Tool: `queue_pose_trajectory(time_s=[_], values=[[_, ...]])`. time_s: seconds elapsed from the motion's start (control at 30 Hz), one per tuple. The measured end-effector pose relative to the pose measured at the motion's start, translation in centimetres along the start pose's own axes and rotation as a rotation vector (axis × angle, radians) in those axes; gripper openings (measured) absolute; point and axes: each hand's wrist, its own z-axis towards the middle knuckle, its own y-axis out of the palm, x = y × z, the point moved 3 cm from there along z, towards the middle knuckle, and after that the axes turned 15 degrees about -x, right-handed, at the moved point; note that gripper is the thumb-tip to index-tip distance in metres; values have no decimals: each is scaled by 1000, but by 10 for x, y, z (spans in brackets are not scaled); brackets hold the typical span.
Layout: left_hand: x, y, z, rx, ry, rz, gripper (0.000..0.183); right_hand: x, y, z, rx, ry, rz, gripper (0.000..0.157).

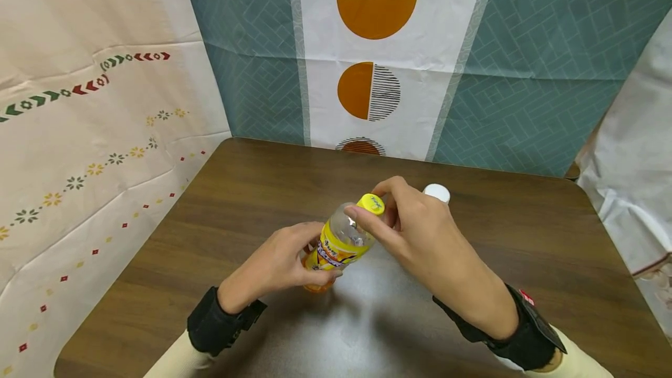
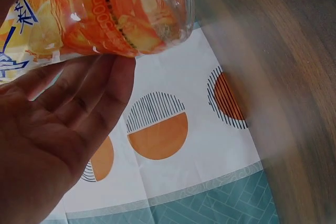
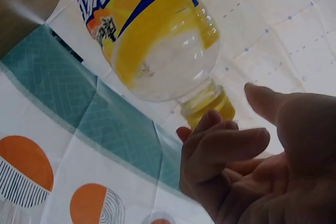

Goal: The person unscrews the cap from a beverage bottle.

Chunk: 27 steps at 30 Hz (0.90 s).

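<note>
A clear plastic bottle point(image 1: 346, 229) with a yellow and orange label leans over the table, its yellow cap point(image 1: 371, 204) up and to the right. My left hand point(image 1: 280, 258) grips it around the labelled lower part. In the left wrist view, fingers support the orange label point(image 2: 89, 19) close to the bottle's base. My right hand point(image 1: 420, 226) is at the cap, with bent fingers beside it. The right wrist view shows the thumb point(image 3: 262, 100) apart from the yellow cap point(image 3: 212, 109), while the fingertips lie against or very near it. Whether the base touches the table cannot be told.
Behind my right hand a white round cap point(image 1: 437, 193) shows; what lies below it is mostly hidden. The brown wooden table point(image 1: 252, 191) ends at a patterned cloth point(image 1: 262, 74) at the back. Another printed cloth point(image 1: 105, 133) hangs along the left.
</note>
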Motion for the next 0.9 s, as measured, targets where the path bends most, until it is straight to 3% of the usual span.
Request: queue_pose_trajectory(time_s=[0.37,0.6,0.9], values=[[-1,-1,-1,45,2,90,48,-1,5,3,71,86,-96,38],[-1,-2,0,55,-17,127,48,1,8,3,73,124,-116,39],[-1,-1,-1,68,-12,126,47,0,9,3,74,51,-105,34]])
